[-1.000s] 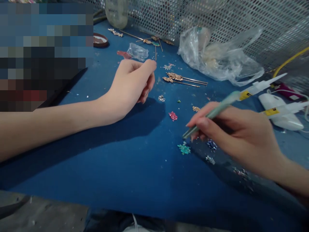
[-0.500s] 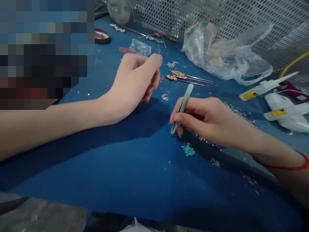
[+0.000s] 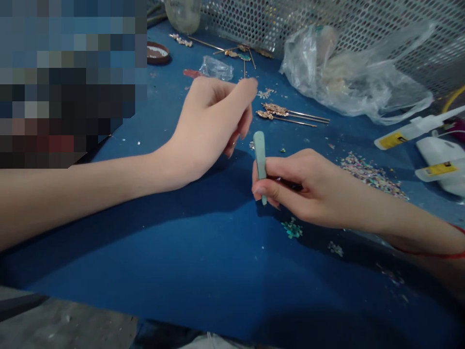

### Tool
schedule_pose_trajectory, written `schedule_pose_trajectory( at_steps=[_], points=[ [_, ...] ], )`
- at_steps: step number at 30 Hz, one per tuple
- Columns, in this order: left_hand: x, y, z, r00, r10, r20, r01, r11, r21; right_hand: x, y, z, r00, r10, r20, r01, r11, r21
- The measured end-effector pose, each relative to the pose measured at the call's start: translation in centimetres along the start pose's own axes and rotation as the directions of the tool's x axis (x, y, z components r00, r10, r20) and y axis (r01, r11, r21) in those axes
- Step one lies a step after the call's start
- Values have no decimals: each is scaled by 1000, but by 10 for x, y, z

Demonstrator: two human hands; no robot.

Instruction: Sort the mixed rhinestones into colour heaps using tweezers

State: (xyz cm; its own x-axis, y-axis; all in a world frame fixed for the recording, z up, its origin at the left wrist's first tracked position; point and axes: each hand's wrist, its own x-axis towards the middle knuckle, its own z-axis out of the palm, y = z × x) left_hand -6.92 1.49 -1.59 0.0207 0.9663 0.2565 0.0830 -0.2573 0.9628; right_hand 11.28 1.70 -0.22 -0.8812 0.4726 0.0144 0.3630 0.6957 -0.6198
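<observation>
On the blue mat point(image 3: 181, 252), your right hand point(image 3: 308, 191) pinches tweezers point(image 3: 259, 155)

Your thumb and fingers point(image 3: 271, 186) press them upright, just above teal sequins point(image 3: 291, 229). Your left hand point(image 3: 214, 116) lies nearby, fingers point(image 3: 240, 97) loosely curled, near gold hairpins point(image 3: 286, 114); whether they pinch anything, you cannot tell.

A perforated metal screen point(image 3: 363, 19) stands behind a work table covered in deep blue point(image 3: 181, 271), with a glass jar point(image 3: 182, 14) against it and a yellow cable point(image 3: 454, 97) at the right. Grey concrete floor point(image 3: 65, 320) shows below the table's near edge. A pixelated patch hides the upper left.
</observation>
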Motion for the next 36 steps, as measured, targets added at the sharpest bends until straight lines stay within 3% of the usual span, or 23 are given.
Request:
schedule_pose_trajectory(
  at_steps=[9,16,23,30,36],
  points=[
    [-1,1,-1,1000,13,-3,-13,1000,18,5,6,-2,992,-49,117,37,994,102],
    [-2,0,0,999,53,-4,-53,998,41,-1,8,-2,999,-31,15,29,996,85],
    [-2,-1,-1,999,41,6,-42,998,46,-2,16,-4,977,-208,48,208,978,12],
    [-2,1,1,999,32,5,-32,998,48,-1,18,-8,955,-271,120,272,962,12],
    [-1,-2,0,999,48,21,-49,998,31,-3,14,-4,941,-331,69,337,934,-116]
  ],
)
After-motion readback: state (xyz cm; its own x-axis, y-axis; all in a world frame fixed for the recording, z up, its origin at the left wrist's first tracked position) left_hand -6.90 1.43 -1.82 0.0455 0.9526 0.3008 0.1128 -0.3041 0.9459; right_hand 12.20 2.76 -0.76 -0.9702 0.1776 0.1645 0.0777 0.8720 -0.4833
